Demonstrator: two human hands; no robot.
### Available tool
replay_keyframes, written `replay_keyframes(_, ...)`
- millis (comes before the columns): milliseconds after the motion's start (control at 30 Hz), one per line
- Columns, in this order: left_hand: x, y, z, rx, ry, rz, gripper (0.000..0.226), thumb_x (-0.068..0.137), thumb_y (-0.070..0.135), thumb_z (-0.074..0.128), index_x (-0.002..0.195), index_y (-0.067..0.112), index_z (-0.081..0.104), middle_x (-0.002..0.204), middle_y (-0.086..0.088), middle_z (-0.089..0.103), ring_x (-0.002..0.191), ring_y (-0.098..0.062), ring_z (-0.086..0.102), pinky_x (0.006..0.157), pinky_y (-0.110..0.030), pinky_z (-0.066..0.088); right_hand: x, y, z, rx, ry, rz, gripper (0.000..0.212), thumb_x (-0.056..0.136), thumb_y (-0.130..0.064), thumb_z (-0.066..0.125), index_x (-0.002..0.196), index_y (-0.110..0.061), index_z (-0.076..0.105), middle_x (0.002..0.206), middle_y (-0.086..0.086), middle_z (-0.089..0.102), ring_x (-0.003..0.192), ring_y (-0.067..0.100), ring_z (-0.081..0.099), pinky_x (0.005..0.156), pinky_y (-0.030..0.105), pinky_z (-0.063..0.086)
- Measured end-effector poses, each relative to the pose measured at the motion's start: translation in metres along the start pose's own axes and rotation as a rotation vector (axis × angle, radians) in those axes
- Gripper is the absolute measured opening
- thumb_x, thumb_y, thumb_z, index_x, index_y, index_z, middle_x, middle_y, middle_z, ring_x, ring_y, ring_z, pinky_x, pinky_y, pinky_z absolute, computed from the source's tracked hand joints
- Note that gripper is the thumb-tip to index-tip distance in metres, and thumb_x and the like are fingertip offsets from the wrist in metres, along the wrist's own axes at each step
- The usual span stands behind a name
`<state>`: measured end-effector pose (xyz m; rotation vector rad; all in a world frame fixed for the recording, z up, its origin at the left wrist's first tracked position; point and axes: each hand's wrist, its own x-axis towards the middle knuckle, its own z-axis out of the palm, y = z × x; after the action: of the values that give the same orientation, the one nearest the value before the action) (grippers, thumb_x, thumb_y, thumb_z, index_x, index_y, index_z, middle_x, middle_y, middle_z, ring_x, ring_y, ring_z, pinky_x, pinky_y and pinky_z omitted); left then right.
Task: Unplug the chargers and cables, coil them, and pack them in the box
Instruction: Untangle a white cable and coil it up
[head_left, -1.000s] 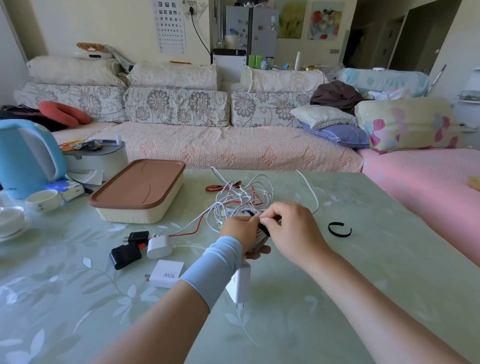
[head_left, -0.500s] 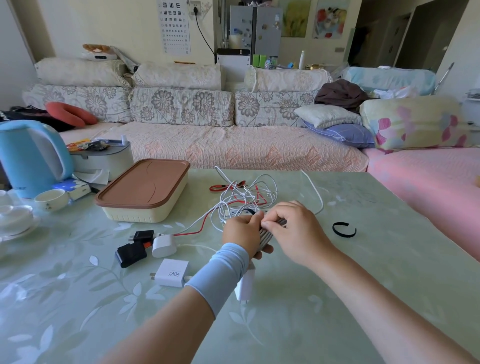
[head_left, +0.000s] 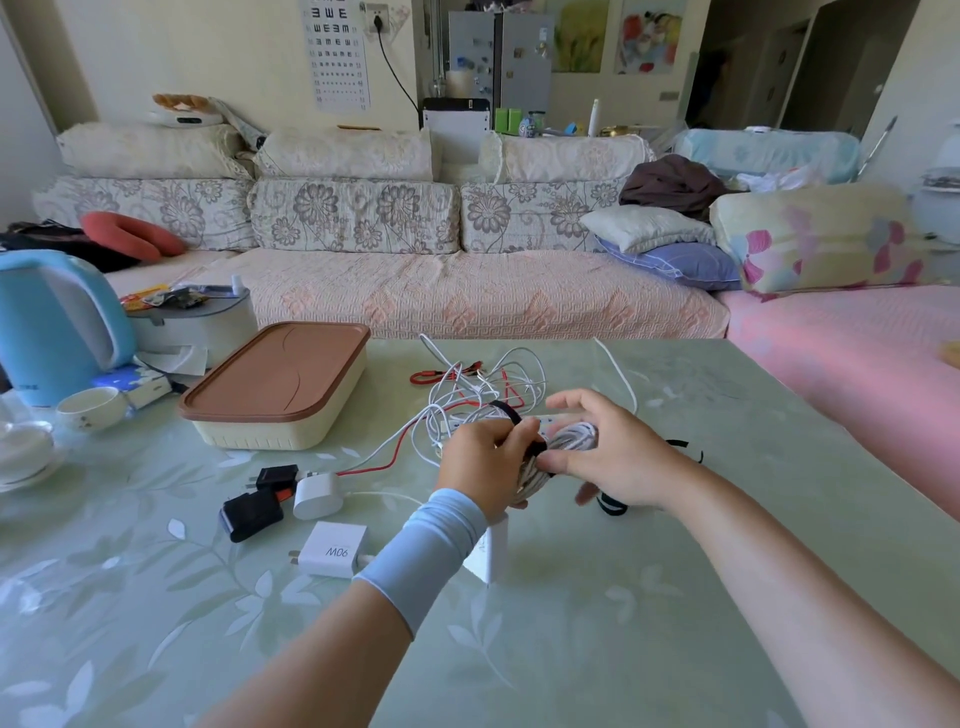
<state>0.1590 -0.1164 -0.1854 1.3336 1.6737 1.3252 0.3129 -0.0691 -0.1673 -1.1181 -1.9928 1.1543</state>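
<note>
My left hand (head_left: 483, 462) grips the coiled white cable (head_left: 571, 439), fingers curled tight round it, above mid-table. My right hand (head_left: 618, 457) pinches the black strap (head_left: 535, 451) wrapped on the coil, index finger lifted clear. The lidded box (head_left: 280, 384) sits at ten o'clock from the hands, lid on. The tangle of white and red cables (head_left: 483, 382) lies at twelve, just behind the coil. At eight o'clock lie the 90W charger (head_left: 335, 551), a round white charger (head_left: 317, 493) and black adapters (head_left: 252, 514). A white charger (head_left: 491, 551) sits partly hidden under my left wrist. A spare black loop (head_left: 685, 447) lies at three.
</note>
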Motion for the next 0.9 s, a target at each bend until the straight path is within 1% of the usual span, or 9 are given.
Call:
replay_keyframes(67,0.003,-0.002,-0.006,0.136,-0.044,0.058,0.03,0.089,0.04,0.063,0.064,0.025,0.069,0.054,0.003,0.059,0.046,-0.007,0.048,0.05,-0.021,0.045,-0.001,0.002,-0.003,-0.05,-0.067,0.019,0.046,0.078,-0.015,0.082,0.116,-0.028,0.058,0.1,0.002,0.068,0.076,0.016,0.066,0.054,0.036,0.058)
replay_keyframes(167,0.007,-0.004,-0.017,0.11,-0.097,0.033,0.04,0.082,0.041,0.071,0.059,0.008,0.064,0.051,0.002,0.042,0.049,-0.011,0.032,0.048,-0.019,0.032,-0.003,0.001,-0.004,-0.054,-0.088,-0.076,0.033,0.077,-0.005,0.08,0.103,-0.018,0.064,0.081,-0.002,0.068,0.066,0.007,0.06,0.059,0.033,0.058)
replay_keyframes(300,0.01,-0.007,-0.025,-0.098,-0.161,-0.044,0.038,0.078,0.036,0.077,0.072,-0.001,0.068,0.067,-0.009,0.054,0.066,-0.017,0.045,0.07,-0.036,0.047,-0.001,-0.006,0.002,-0.05,-0.046,-0.222,0.042,0.071,0.001,0.083,0.094,-0.023,0.058,0.08,-0.009,0.062,0.067,0.003,0.055,0.068,0.02,0.047)
replay_keyframes(367,0.01,-0.007,-0.025,-0.211,-0.192,-0.09,0.035,0.081,0.029,0.075,0.079,-0.005,0.069,0.074,-0.014,0.059,0.071,-0.022,0.05,0.076,-0.043,0.049,0.0,-0.006,0.004,-0.061,-0.026,-0.276,0.05,0.068,-0.001,0.083,0.097,-0.028,0.052,0.084,-0.008,0.055,0.069,0.005,0.051,0.067,0.022,0.044)
replay_keyframes(567,0.008,-0.01,-0.021,-0.318,-0.197,-0.085,0.018,0.077,0.028,0.074,0.062,0.018,0.073,0.061,-0.006,0.064,0.056,-0.019,0.052,0.055,-0.023,0.045,-0.002,-0.011,0.008,-0.024,-0.026,-0.332,0.053,0.068,0.005,0.079,0.1,-0.023,0.047,0.083,-0.005,0.047,0.068,0.006,0.046,0.064,0.021,0.04)
replay_keyframes(633,0.007,-0.012,-0.019,-0.407,-0.195,-0.066,0.009,0.071,0.027,0.075,0.072,0.017,0.074,0.07,-0.008,0.068,0.062,-0.02,0.058,0.063,-0.029,0.051,-0.003,-0.012,0.009,0.011,-0.043,-0.333,0.054,0.069,0.009,0.078,0.101,-0.02,0.046,0.082,-0.004,0.046,0.067,0.006,0.046,0.063,0.02,0.04)
replay_keyframes(733,0.01,-0.015,-0.016,-0.521,-0.176,-0.08,0.027,0.077,0.016,0.074,0.097,0.013,0.058,0.087,-0.011,0.068,0.071,-0.023,0.063,0.066,-0.033,0.054,-0.002,-0.01,0.01,0.041,-0.049,-0.33,0.055,0.069,0.011,0.076,0.102,-0.021,0.045,0.081,-0.004,0.047,0.066,0.007,0.045,0.062,0.02,0.04)
replay_keyframes(800,0.012,-0.013,-0.016,-0.414,-0.095,-0.021,0.023,0.081,0.014,0.074,0.092,0.013,0.054,0.078,-0.002,0.067,0.064,-0.014,0.06,0.058,-0.027,0.05,0.0,-0.007,0.01,0.058,-0.024,-0.329,0.055,0.068,0.007,0.077,0.102,-0.023,0.045,0.081,-0.004,0.047,0.066,0.008,0.045,0.062,0.022,0.04)
replay_keyframes(900,0.014,-0.009,-0.015,-0.099,-0.026,0.108,0.017,0.085,0.024,0.072,0.075,0.01,0.071,0.063,0.001,0.066,0.056,-0.006,0.053,0.06,-0.027,0.049,0.004,-0.003,0.01,0.051,0.033,-0.331,0.056,0.069,0.005,0.079,0.103,-0.023,0.045,0.082,-0.002,0.05,0.067,0.009,0.048,0.064,0.023,0.042)
